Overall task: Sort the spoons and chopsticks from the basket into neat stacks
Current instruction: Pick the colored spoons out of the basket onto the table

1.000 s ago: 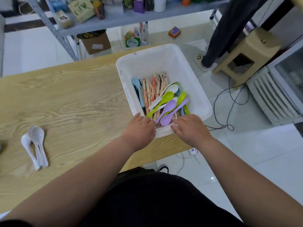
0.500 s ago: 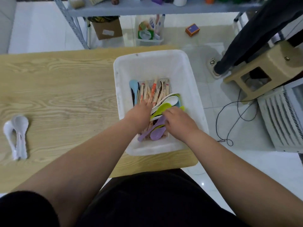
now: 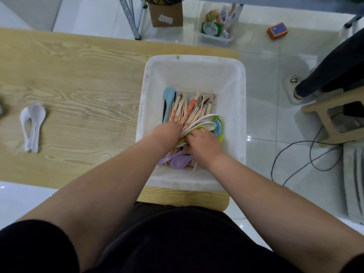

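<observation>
A white basket [image 3: 193, 60] stands on the right end of the wooden table [image 3: 88, 85]. It holds a pile of chopsticks [image 3: 189, 109], a light blue spoon [image 3: 169, 95], white spoons [image 3: 204, 123], a green spoon [image 3: 220, 137] and purple spoons [image 3: 178, 161]. Both my hands are inside it. My left hand [image 3: 165, 133] is knuckles-up on the chopsticks, its fingers hidden in the pile. My right hand [image 3: 202, 142] curls its fingers round the handles of the white spoons. Two white spoons [image 3: 32, 125] lie together at the table's left.
A tan stool [image 3: 332, 115] and a person's dark trouser leg [image 3: 325, 75] are to the right of the table. A black cable [image 3: 295, 154] loops on the tiled floor. Beyond the table stand a shelf leg [image 3: 130, 16], a cardboard box [image 3: 165, 12] and a small bin [image 3: 216, 26].
Both hands moved from the basket's near rim into the pile. The right hand now reaches the white spoon handles; the view has tilted further down.
</observation>
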### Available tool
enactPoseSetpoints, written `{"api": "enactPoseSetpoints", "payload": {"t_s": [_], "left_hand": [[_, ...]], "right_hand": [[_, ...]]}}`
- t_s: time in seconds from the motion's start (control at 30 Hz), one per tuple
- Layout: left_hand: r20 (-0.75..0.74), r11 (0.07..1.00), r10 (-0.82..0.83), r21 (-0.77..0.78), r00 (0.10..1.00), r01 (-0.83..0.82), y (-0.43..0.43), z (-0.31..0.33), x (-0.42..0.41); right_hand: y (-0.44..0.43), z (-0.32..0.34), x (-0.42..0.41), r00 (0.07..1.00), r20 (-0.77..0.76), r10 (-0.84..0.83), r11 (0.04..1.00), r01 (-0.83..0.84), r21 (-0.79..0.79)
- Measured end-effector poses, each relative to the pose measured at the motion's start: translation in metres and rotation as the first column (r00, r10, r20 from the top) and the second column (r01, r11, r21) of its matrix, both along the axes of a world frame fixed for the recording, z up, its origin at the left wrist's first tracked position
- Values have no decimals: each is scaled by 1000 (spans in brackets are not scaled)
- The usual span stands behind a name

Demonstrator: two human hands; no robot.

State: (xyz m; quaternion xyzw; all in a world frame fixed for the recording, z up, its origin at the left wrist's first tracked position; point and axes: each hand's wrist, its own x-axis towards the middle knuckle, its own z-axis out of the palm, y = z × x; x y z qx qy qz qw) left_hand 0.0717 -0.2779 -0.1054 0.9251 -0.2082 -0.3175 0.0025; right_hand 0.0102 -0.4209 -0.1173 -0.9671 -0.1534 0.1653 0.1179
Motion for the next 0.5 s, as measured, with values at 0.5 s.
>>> {"api": "enactPoseSetpoints", "payload": {"t_s": [0.5], "left_hand": [[-204, 889, 373, -201, 905, -411, 27, 51, -13]], "right_hand": [[14, 20, -1, 978, -186, 90, 972, -127, -196]]}}
